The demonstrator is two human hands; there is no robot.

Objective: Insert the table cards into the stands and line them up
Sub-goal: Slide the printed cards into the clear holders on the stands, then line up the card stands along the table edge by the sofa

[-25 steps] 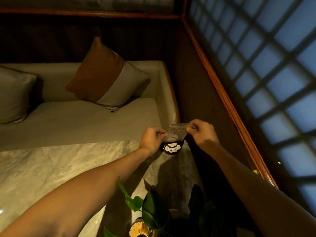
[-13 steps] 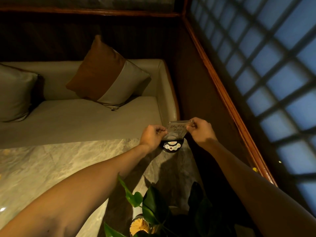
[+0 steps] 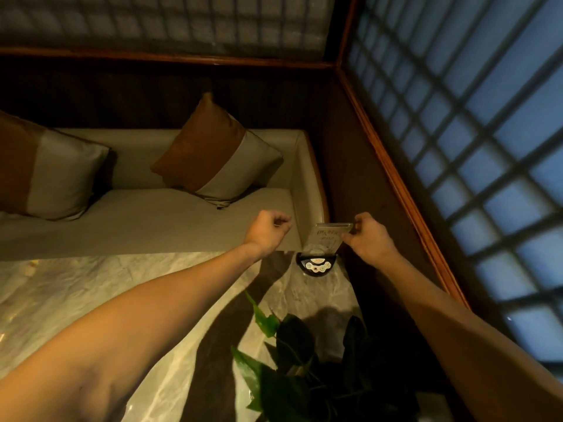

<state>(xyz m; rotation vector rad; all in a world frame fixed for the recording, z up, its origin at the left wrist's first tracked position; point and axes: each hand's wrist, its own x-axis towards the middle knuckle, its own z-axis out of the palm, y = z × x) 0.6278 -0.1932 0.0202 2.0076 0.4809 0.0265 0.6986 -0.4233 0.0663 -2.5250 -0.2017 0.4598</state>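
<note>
A clear table card (image 3: 325, 238) with faint writing stands upright in a black half-round stand (image 3: 316, 265) that has small buttons on its face, at the far right corner of the marble table (image 3: 76, 300). My right hand (image 3: 367, 239) pinches the card's right edge. My left hand (image 3: 268, 231) hangs a short way left of the card, fingers curled, holding nothing and apart from it.
A potted plant (image 3: 292, 345) with dark green leaves stands near me on the table. Behind the table runs a beige bench (image 3: 152, 220) with two brown-and-beige cushions (image 3: 213, 153). A wood-trimmed wall and a lattice window (image 3: 472, 147) close off the right side.
My left hand has let go of the card's left edge and drawn away to the left. My right hand still holds the card. The camera has tilted up.
</note>
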